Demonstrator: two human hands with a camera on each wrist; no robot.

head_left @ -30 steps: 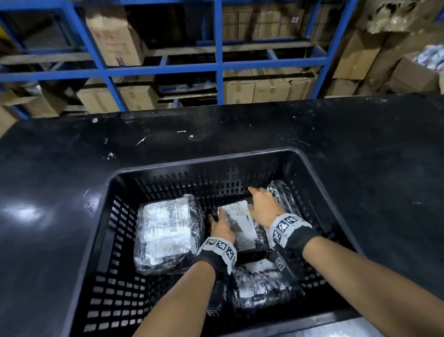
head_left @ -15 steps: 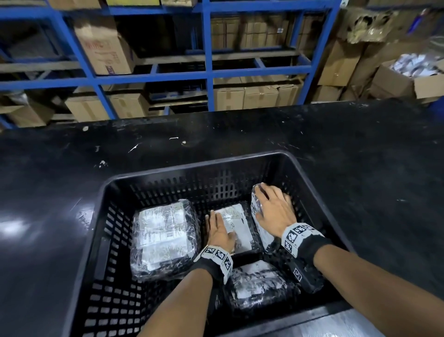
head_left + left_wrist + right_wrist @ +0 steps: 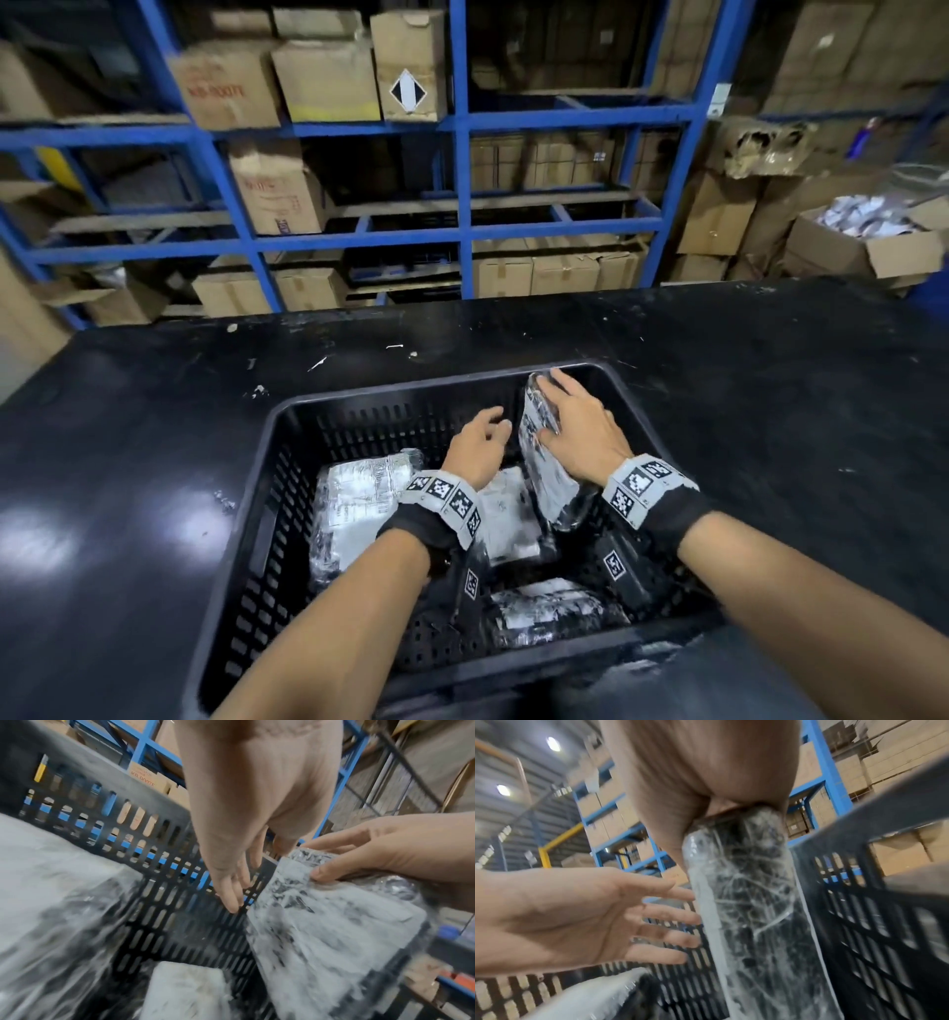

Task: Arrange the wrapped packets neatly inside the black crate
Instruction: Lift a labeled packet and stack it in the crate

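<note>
A black perforated plastic crate (image 3: pixel 287 493) sits on a glossy black desk (image 3: pixel 770 411), with both hands reaching into it. The right hand (image 3: pixel 580 437) has its grip closed on a flat packet wrapped in clear film (image 3: pixel 539 447), thumb on its near face and fingers (image 3: pixel 562 383) spread over its top edge. This packet stands tilted on edge beside the crate's right wall, its upper end near the rim. The left hand (image 3: pixel 477 447) hovers just beside the packet with its grip open, fingers (image 3: pixel 670 916) straight and spread, holding nothing; whether the fingertips touch the film cannot be told.

Three more wrapped packets lie flat on the crate floor: a large white-labelled bundle (image 3: pixel 354 509) on the left, a smaller white one (image 3: pixel 508 514) in the middle under the wrists, and a dark one (image 3: pixel 549 611) near the front wall.

Blue metal shelving (image 3: pixel 462 205) loaded with brown cardboard boxes (image 3: pixel 323 77) stands behind the desk.
</note>
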